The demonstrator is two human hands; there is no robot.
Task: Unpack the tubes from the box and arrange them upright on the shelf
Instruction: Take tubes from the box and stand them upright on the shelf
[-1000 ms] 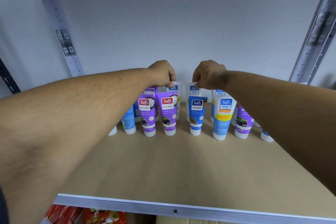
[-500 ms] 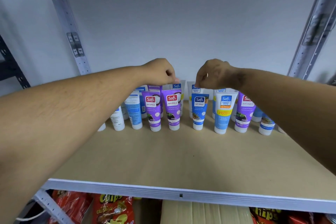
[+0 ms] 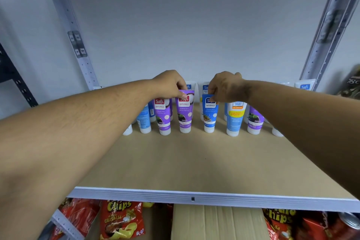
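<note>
Both arms reach to the back of the tan wooden shelf board (image 3: 194,161). Left hand (image 3: 171,84) pinches the top crimp of the purple Safi Naturals tube (image 3: 185,112), standing cap-down in the front row. Right hand (image 3: 224,86) pinches the top of the dark blue Safi Naturals tube (image 3: 209,115), just right of the purple one, also upright. Light blue Perfect White tube (image 3: 234,119) stands right of that. Red chip bags (image 3: 118,220) and a cardboard box (image 3: 216,222) sit below the shelf board.
</note>
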